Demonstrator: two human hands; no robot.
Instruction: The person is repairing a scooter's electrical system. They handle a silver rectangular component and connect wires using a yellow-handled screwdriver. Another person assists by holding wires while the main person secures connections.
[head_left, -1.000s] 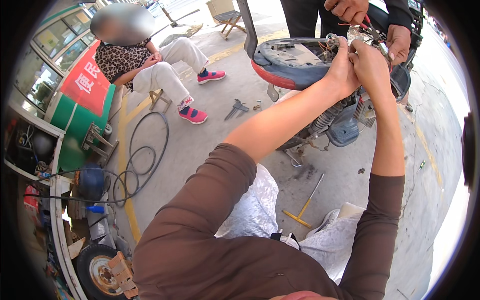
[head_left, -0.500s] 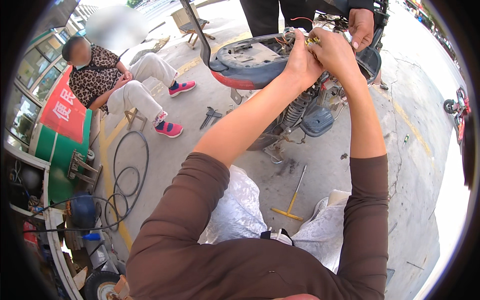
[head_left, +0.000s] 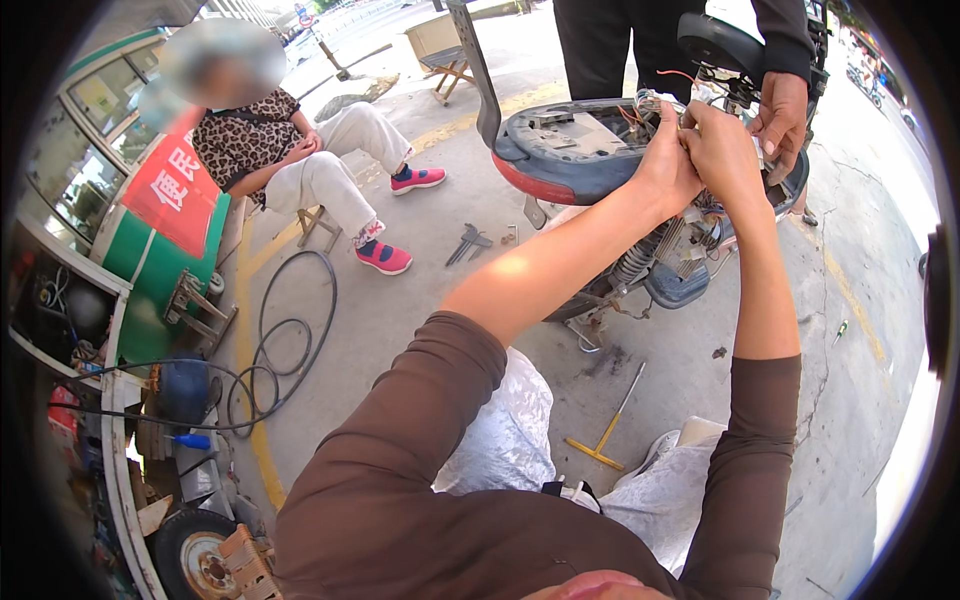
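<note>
My left hand (head_left: 672, 165) and my right hand (head_left: 722, 148) meet over the opened body of a scooter (head_left: 600, 135). The fingers of both are closed in a pinch at the wiring. What they pinch is hidden behind the fingers and too small to name. Loose thin wires (head_left: 634, 112) stick up just beside my left fingertips. The scooter's seat is off, and a red tail light (head_left: 540, 178) curves round its rear end. Under my wrists show a coil-spring shock absorber (head_left: 634, 264) and the bare engine parts. Close to my right hand is another person's hand (head_left: 783, 115), reaching over the frame.
A yellow T-handle wrench (head_left: 605, 440) lies on the concrete before my knees. To the right is a green-handled screwdriver (head_left: 840, 330). Grey metal tools (head_left: 467, 243) lie left of the scooter. A seated person (head_left: 270, 150), a black hose (head_left: 334, 300) and a wheel (head_left: 200, 560) are on the left.
The whole view has shifted, so the scene sits farther right and a little lower. Both hands stay pinched together at the wiring. The other person's hand now points down more, fingers lower beside the frame.
</note>
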